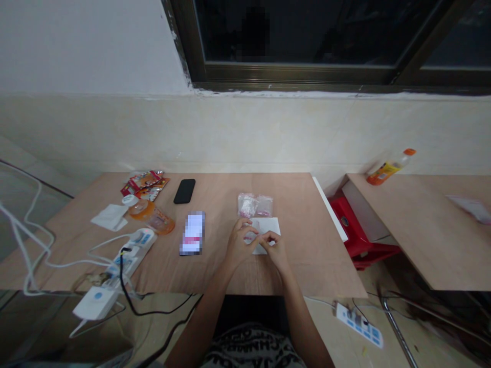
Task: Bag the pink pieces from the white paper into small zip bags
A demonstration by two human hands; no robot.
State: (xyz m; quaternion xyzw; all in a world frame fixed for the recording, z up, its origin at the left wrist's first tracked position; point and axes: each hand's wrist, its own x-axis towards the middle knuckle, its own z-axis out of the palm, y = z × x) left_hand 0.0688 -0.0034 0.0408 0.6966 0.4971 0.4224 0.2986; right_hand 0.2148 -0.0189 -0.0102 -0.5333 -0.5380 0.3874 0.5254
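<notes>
My left hand (238, 244) is curled over a white sheet (273, 224), its thumb and fingers closing on a small clear plastic bag (251, 235) with a hint of pink. My right hand (276, 249) meets it from the right, with thumb and forefinger pinched together close to the left thumb. Whatever sits in that right pinch is too small to make out. Just beyond the sheet lie two clear plastic bags, one on the left (247, 205) and one on the right (264, 206), both with small pinkish contents.
To the left are a lit phone (193, 233), a black phone (184, 191), an orange drink bottle (151, 215), snack packets (148, 184), a tissue (110, 217) and a power strip (132, 255) with cables. At right, a red stool (351, 227) stands between the tables; another bottle (389, 169) lies beyond.
</notes>
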